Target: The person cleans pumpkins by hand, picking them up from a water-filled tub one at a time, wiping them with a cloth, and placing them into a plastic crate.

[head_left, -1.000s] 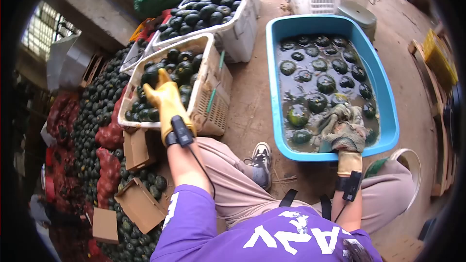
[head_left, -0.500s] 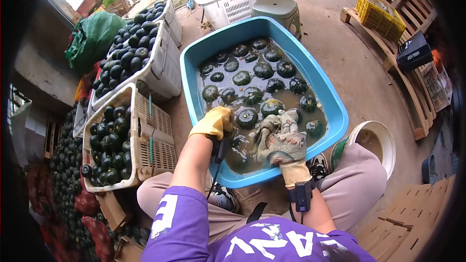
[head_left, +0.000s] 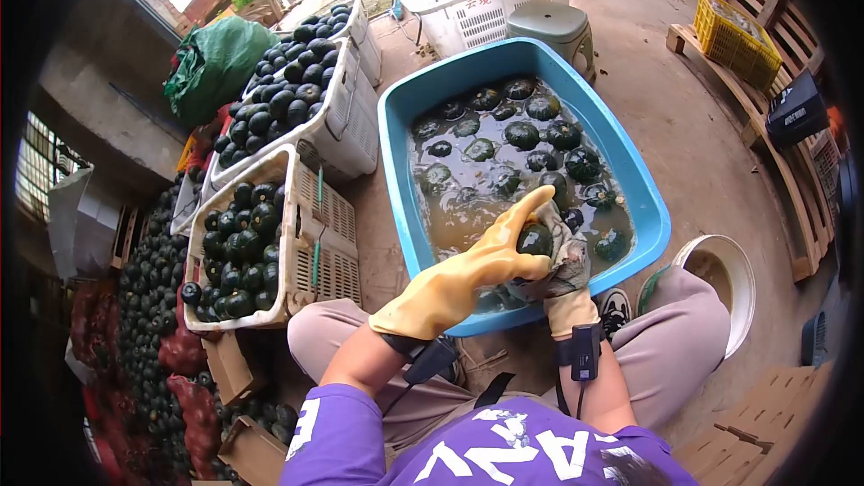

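Observation:
A small dark green pumpkin (head_left: 535, 240) is held between my two hands over the near part of a blue tub (head_left: 407, 234). My left hand (head_left: 486, 261), in a yellow rubber glove, is closed around its left side, with a finger stretched along the top. On the other side, my right hand (head_left: 567, 299) presses a wet grey rag (head_left: 570, 263) against the pumpkin. The rag hides most of the right fingers; a pale glove cuff shows below. Several green pumpkins (head_left: 522, 135) float in the tub's murky water.
White crates (head_left: 286, 243) of dark green pumpkins stand left of the tub, beside a large pile (head_left: 148, 306) on the floor. A white bucket (head_left: 742, 292) stands by my right knee. Behind the tub is a grey-green stool (head_left: 547, 20). A wooden pallet (head_left: 765, 162) is at the right.
My left hand has come out of the water and moved right to meet the right hand. A pumpkin is now gripped between them. The view has shifted slightly left.

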A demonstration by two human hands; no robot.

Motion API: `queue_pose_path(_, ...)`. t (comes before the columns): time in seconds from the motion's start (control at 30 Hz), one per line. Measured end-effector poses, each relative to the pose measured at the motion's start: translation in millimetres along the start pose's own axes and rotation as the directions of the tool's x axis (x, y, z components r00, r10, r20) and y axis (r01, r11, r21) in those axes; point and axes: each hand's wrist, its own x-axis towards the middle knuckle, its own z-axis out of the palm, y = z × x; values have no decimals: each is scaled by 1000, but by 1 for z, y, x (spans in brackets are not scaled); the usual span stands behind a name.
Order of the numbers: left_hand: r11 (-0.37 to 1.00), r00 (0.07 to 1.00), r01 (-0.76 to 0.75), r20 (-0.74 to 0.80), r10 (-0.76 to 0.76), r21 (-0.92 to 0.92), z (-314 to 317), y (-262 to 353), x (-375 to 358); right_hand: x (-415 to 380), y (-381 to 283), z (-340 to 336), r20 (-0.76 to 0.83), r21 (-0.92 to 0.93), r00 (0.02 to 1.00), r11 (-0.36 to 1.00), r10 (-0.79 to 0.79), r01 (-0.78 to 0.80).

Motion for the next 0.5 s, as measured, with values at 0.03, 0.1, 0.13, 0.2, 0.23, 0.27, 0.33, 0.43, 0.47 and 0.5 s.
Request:
queue_pose_path(0.03,984,994,104,36,-99,-148,-7,19,-12,-4,-11,-2,-1,198,989,969,150,-147)
queue_pose_path(0.1,997,997,-41,-70,36,-68,-15,-31,0,-6,-34,8,-131,-337,991,941,-39,-8)
queue_pose_path(0.13,971,998,7,-65,9,239,-15,-36,8,-14,-25,14,-14,-469,972,860,-233,199)
queue_pose_path(0.2,823,1000,13,10,-23,568,-8,-50,19,-27,15,34,300,-242,952,970,54,21)
queue_pose_path(0.23,844,1000,0,11,-7,536,-4,-27,3,-23,0,25,331,-207,943,976,0,73)
queue_pose_path(0.27,885,998,-59,10,61,461,-4,-13,-6,-21,-11,9,25,-36,983,983,-180,181)
queue_pose_path(0.33,993,991,-68,-113,79,95,3,5,-25,-19,-21,22,53,504,982,845,179,-181)
queue_pose_path(0.43,907,758,-220,-522,392,360,26,-39,-1,-14,-47,4,-15,-351,1000,936,5,-10)
queue_pose_path(0.47,898,771,-198,-503,390,393,34,-49,-3,-15,-24,8,-47,-330,999,944,-23,6)
queue_pose_path(0.5,890,790,-178,-478,384,421,42,-57,-11,-19,0,9,-78,-313,996,950,-42,16)
